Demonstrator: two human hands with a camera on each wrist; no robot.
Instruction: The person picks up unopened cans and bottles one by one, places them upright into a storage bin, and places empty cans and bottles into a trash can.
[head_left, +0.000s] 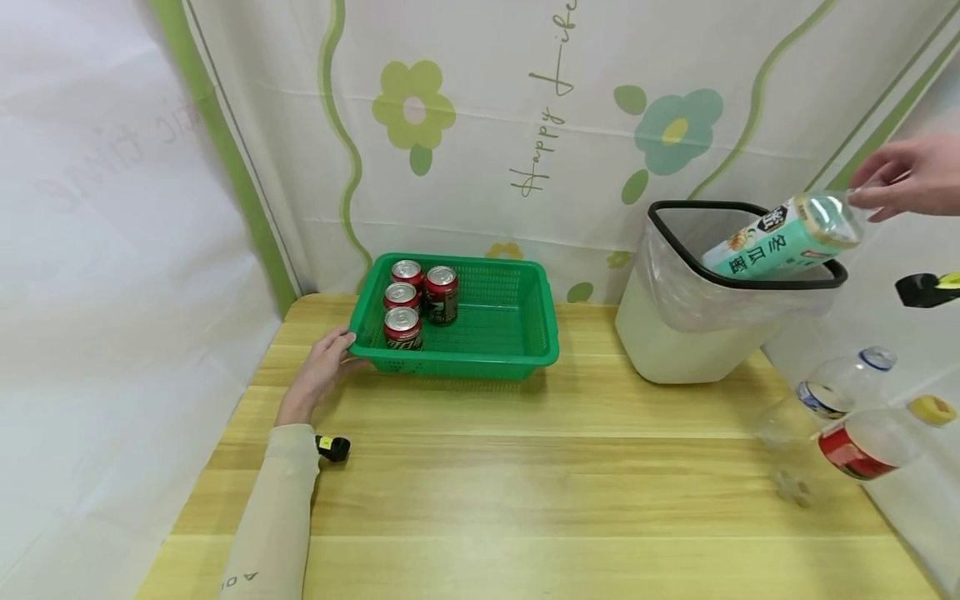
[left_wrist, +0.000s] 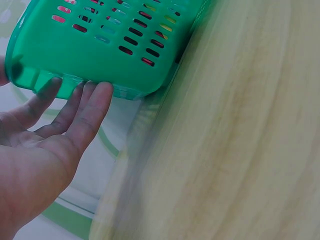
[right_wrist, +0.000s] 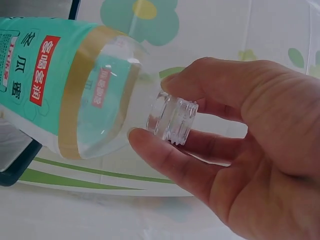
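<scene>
My left hand (head_left: 324, 364) grips the near left corner of a green plastic basket (head_left: 465, 360). In the left wrist view its fingertips (left_wrist: 102, 92) press against the basket's perforated side, the thumb up by the rim. Several dark red drink cans (head_left: 402, 325) stand in the basket's left half. At the far right, my right hand (head_left: 911, 177) holds a clear, uncapped plastic bottle (head_left: 783, 237) with a green label by its neck. The bottle tilts, its base down inside the mouth of a lined bin (head_left: 675, 333). The right wrist view shows thumb and fingers around the threaded neck (right_wrist: 172, 117).
Two clear bottles are at the table's right edge, blurred: one with a blue-rimmed neck (head_left: 832, 392), one with a yellow cap and red label (head_left: 862, 450). A patterned curtain (head_left: 487, 108) hangs behind the wooden table (head_left: 555, 483). The bin has a black rim (head_left: 735, 279).
</scene>
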